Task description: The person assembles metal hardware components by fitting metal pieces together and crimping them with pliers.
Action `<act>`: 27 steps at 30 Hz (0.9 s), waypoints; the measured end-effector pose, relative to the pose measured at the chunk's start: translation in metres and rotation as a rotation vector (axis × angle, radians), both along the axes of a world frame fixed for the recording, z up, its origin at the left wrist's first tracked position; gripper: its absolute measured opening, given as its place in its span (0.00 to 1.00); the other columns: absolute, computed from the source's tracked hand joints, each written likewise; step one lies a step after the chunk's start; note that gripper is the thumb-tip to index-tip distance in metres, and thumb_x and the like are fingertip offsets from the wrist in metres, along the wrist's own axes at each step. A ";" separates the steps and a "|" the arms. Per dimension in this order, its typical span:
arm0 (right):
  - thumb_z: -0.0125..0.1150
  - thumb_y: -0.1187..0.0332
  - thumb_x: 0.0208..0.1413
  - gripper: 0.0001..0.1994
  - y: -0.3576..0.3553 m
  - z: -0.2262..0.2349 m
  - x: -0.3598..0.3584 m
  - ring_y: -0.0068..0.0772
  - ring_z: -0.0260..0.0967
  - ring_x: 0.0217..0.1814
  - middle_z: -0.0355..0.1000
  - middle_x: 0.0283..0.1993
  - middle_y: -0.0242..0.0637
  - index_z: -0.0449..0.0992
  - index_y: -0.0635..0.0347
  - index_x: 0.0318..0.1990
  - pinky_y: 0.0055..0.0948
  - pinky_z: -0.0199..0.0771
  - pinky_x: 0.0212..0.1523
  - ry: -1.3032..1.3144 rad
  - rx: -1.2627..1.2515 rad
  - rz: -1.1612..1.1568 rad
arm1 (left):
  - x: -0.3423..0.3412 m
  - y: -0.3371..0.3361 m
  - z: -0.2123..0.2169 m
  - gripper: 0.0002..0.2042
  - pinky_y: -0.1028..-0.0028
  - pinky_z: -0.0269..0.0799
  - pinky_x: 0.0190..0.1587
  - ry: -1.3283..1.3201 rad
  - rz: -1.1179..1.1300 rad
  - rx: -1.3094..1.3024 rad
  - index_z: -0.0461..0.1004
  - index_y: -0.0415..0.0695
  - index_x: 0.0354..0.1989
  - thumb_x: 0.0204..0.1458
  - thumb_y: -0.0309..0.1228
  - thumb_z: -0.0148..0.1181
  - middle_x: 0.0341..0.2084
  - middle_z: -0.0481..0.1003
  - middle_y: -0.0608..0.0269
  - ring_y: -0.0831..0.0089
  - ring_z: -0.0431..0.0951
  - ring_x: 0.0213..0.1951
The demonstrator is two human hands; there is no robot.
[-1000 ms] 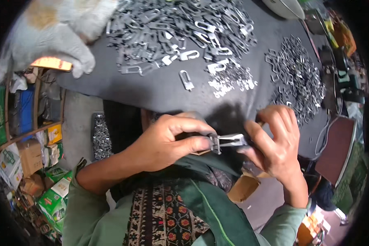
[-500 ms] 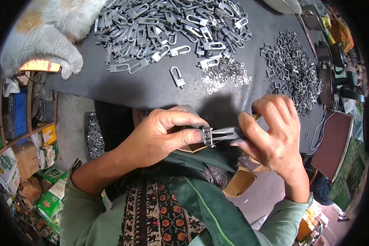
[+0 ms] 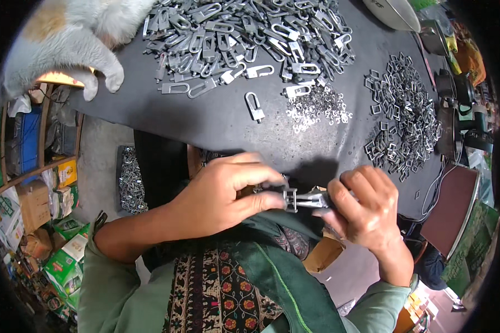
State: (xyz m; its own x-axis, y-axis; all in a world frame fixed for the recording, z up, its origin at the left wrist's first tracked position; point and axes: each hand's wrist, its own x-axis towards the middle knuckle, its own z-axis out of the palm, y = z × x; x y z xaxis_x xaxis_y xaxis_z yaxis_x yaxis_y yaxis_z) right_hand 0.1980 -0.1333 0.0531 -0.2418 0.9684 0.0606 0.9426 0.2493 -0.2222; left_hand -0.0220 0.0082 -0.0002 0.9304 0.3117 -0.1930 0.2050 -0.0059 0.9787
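My left hand (image 3: 228,191) pinches a small dark metal buckle-like part (image 3: 290,200) with a rectangular frame, between thumb and fingers. From the right, the narrow jaws of a pair of pliers (image 3: 315,201) reach this part. My right hand (image 3: 366,205) is wrapped round the pliers' handles, which it mostly hides. Both hands are in front of the table's near edge, above my lap. Beyond them a single metal loop piece (image 3: 254,107) lies apart from a heap of similar loop pieces (image 3: 228,41). Small C-shaped clips (image 3: 319,108) are strewn beside that heap.
Small rectangular metal frames (image 3: 403,119) are piled at the right of the dark table (image 3: 205,122). A cat (image 3: 61,55) is at the far left edge. Below left stands a tray of metal parts (image 3: 132,183); a cardboard box (image 3: 323,254) is under my hands.
Both hands have come a little nearer my body, still with the part and the pliers. The cat's paws are further apart. The whole view has shifted slightly.
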 end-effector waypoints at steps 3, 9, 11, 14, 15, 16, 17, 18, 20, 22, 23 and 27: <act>0.68 0.56 0.42 0.18 -0.017 -0.009 -0.004 0.39 0.67 0.27 0.67 0.28 0.36 0.74 0.61 0.33 0.37 0.65 0.26 0.032 -0.011 -0.052 | -0.007 0.021 0.000 0.24 0.65 0.72 0.44 -0.003 0.213 0.821 0.73 0.40 0.51 0.45 0.32 0.71 0.36 0.75 0.51 0.56 0.77 0.38; 0.69 0.59 0.43 0.16 -0.040 -0.024 -0.017 0.38 0.65 0.30 0.65 0.29 0.35 0.74 0.59 0.34 0.36 0.62 0.29 -0.023 -0.083 -0.233 | 0.012 0.102 0.017 0.16 0.62 0.69 0.41 -0.006 0.293 1.427 0.75 0.41 0.45 0.47 0.32 0.65 0.35 0.72 0.51 0.53 0.73 0.39; 0.69 0.59 0.43 0.16 -0.037 -0.029 -0.021 0.38 0.65 0.31 0.65 0.29 0.35 0.73 0.59 0.34 0.36 0.62 0.31 -0.027 -0.080 -0.259 | 0.019 0.111 0.015 0.17 0.61 0.67 0.42 -0.044 0.219 1.486 0.73 0.40 0.45 0.47 0.33 0.65 0.36 0.70 0.51 0.53 0.71 0.40; 0.69 0.61 0.43 0.15 -0.040 -0.036 -0.019 0.38 0.65 0.34 0.64 0.31 0.35 0.72 0.58 0.32 0.36 0.63 0.33 -0.037 -0.090 -0.322 | 0.031 0.110 0.014 0.18 0.58 0.66 0.45 -0.081 0.075 1.450 0.73 0.40 0.46 0.48 0.34 0.65 0.37 0.69 0.49 0.51 0.70 0.41; 0.69 0.61 0.43 0.15 -0.040 -0.036 -0.018 0.38 0.65 0.34 0.64 0.31 0.35 0.72 0.58 0.32 0.36 0.63 0.33 0.003 -0.099 -0.335 | 0.034 0.109 0.012 0.19 0.56 0.65 0.47 -0.067 0.085 1.417 0.73 0.39 0.47 0.48 0.34 0.64 0.38 0.69 0.47 0.48 0.70 0.42; 0.69 0.61 0.43 0.14 -0.044 -0.034 -0.015 0.38 0.65 0.33 0.65 0.31 0.35 0.72 0.58 0.32 0.36 0.63 0.33 0.036 -0.104 -0.359 | 0.037 0.108 0.010 0.19 0.56 0.65 0.47 -0.115 0.067 1.408 0.73 0.39 0.47 0.48 0.34 0.64 0.38 0.69 0.47 0.48 0.70 0.42; 0.69 0.62 0.43 0.14 -0.047 -0.034 -0.012 0.38 0.66 0.33 0.65 0.30 0.35 0.72 0.57 0.32 0.35 0.64 0.33 0.053 -0.104 -0.361 | 0.037 0.110 0.005 0.19 0.56 0.66 0.47 -0.060 0.071 1.462 0.73 0.38 0.47 0.47 0.33 0.65 0.38 0.69 0.47 0.47 0.70 0.42; 0.69 0.63 0.43 0.13 -0.046 -0.031 -0.010 0.39 0.68 0.34 0.66 0.30 0.35 0.72 0.57 0.32 0.36 0.66 0.33 0.054 -0.100 -0.379 | 0.041 0.111 -0.002 0.20 0.56 0.66 0.47 -0.011 0.086 1.502 0.73 0.37 0.47 0.47 0.32 0.65 0.38 0.69 0.47 0.47 0.71 0.43; 0.69 0.64 0.44 0.12 -0.044 -0.034 -0.002 0.40 0.68 0.34 0.65 0.29 0.36 0.71 0.57 0.31 0.37 0.68 0.33 0.077 -0.042 -0.395 | 0.043 0.108 0.000 0.19 0.56 0.66 0.47 0.121 0.058 1.447 0.73 0.37 0.47 0.46 0.29 0.65 0.38 0.69 0.47 0.46 0.71 0.44; 0.69 0.67 0.43 0.12 -0.041 -0.032 0.014 0.42 0.69 0.30 0.67 0.27 0.39 0.71 0.58 0.30 0.39 0.69 0.29 0.112 0.039 -0.429 | 0.045 0.096 0.001 0.17 0.57 0.67 0.45 0.082 0.076 1.479 0.73 0.37 0.45 0.45 0.24 0.64 0.37 0.69 0.48 0.48 0.70 0.42; 0.69 0.67 0.43 0.11 -0.041 -0.033 0.026 0.44 0.69 0.30 0.68 0.27 0.40 0.70 0.59 0.29 0.39 0.70 0.30 0.102 0.098 -0.494 | 0.049 0.088 0.002 0.17 0.58 0.66 0.44 0.141 0.075 1.500 0.73 0.38 0.45 0.44 0.23 0.64 0.36 0.69 0.49 0.49 0.70 0.41; 0.67 0.70 0.46 0.09 -0.016 -0.040 0.073 0.50 0.71 0.31 0.70 0.28 0.43 0.72 0.62 0.31 0.42 0.71 0.31 -0.016 0.188 -0.764 | 0.052 0.085 -0.007 0.15 0.58 0.65 0.41 0.170 0.144 1.579 0.72 0.39 0.43 0.45 0.23 0.63 0.33 0.68 0.50 0.52 0.69 0.39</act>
